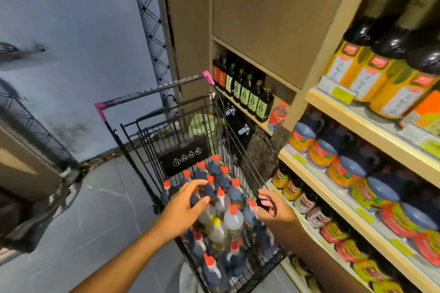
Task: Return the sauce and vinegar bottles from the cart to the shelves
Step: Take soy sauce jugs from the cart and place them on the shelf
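A black wire cart with a pink-ended handle stands beside wooden shelves on the right. Inside it stand several bottles with red caps: dark sauce bottles and pale vinegar bottles, plus one with a yellow cap. My left hand hovers over the bottles in the middle of the cart with fingers spread and curved, holding nothing. My right hand hangs over the cart's right side next to a dark bottle, fingers loosely curled; whether it touches that bottle I cannot tell.
The shelves hold rows of large dark bottles with yellow labels, jugs with orange labels and green-labelled bottles farther back. A red bottle stands alone on a shelf. Grey tiled floor lies left of the cart.
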